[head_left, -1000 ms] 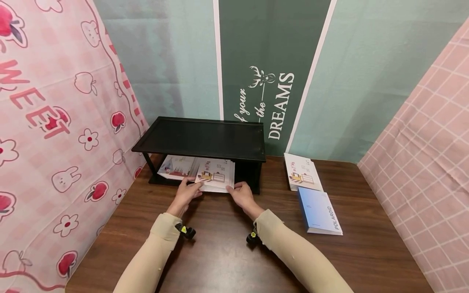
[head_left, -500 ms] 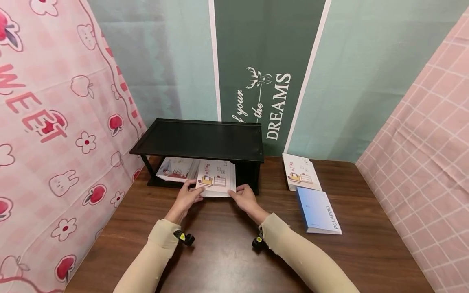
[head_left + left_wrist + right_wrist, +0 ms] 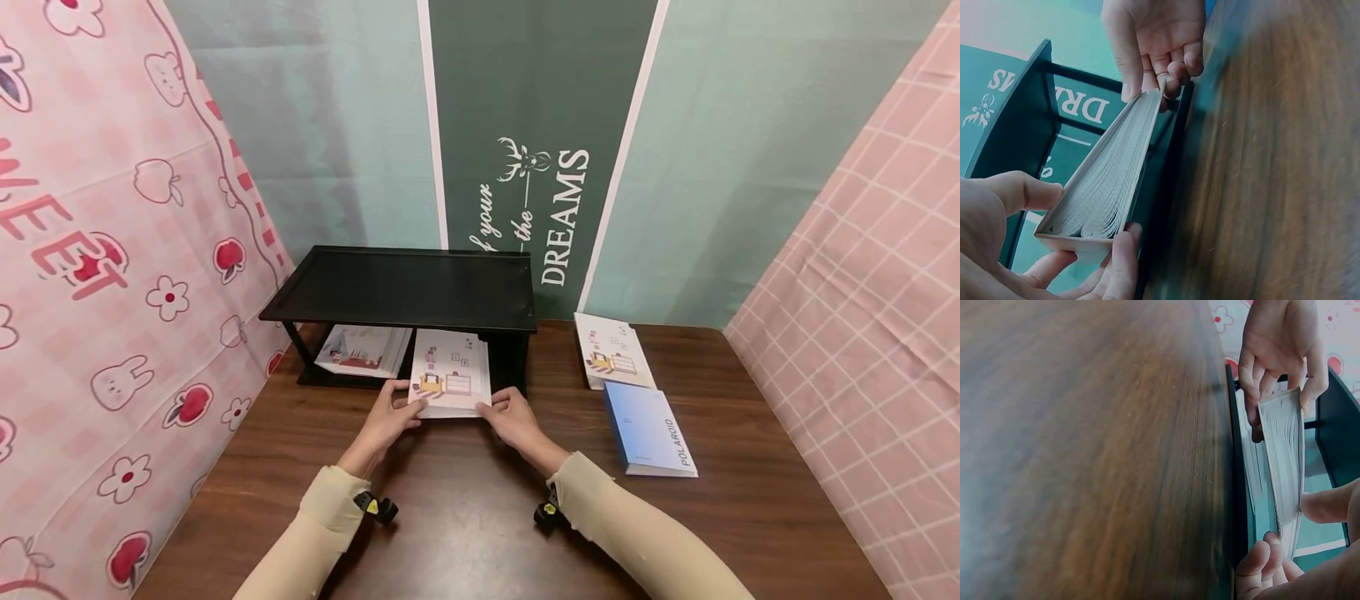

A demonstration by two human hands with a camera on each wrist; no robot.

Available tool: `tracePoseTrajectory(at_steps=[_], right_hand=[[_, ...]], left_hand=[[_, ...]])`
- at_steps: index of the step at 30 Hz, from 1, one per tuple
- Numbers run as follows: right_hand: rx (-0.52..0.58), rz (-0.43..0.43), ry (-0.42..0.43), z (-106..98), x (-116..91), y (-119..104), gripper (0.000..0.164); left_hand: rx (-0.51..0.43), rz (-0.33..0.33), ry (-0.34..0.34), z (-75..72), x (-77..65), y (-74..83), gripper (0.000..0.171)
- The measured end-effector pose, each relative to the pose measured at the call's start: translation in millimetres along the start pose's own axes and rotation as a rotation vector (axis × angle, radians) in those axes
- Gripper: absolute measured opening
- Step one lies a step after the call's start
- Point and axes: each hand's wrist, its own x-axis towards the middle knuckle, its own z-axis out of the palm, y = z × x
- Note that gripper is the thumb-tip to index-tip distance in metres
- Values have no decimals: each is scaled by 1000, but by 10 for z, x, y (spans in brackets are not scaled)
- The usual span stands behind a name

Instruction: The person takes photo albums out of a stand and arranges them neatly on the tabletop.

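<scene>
Both hands hold a white book [image 3: 450, 375] with a yellow and pink drawing on its cover, partly under the top of a black shelf [image 3: 405, 287]. My left hand [image 3: 387, 417] pinches its near left corner, thumb on the cover and fingers below. At the near right corner my right hand [image 3: 515, 419] grips it the same way. The left wrist view shows the page edges of the book [image 3: 1107, 169] between the two hands. Left of it, another white book [image 3: 363, 350] lies inside the shelf, apart from the held one.
On the table [image 3: 450, 533], to the right, lies a white book [image 3: 613, 354] with a similar cover. A blue book [image 3: 651, 429] marked POLAROID overlaps its near edge or touches it. Patterned cloths hang at the left, back and right.
The hands have drawn the held book out toward the table's front and slightly right. A gap has appeared between it and the book on its left. The view has shifted a little.
</scene>
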Motion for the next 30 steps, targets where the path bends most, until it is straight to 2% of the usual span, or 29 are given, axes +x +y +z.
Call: tracePoseTrajectory(at_steps=[11, 23, 30], right_hand=[[35, -42, -3, -151, -134, 74, 33], [33, -51, -34, -260, -284, 107, 34], [10, -20, -38, -334, -364, 158, 36]], left_hand=[[80, 1, -39, 76, -129, -42, 43], [35, 0, -63, 144, -258, -80, 40], [35, -10, -73, 200, -345, -80, 39]])
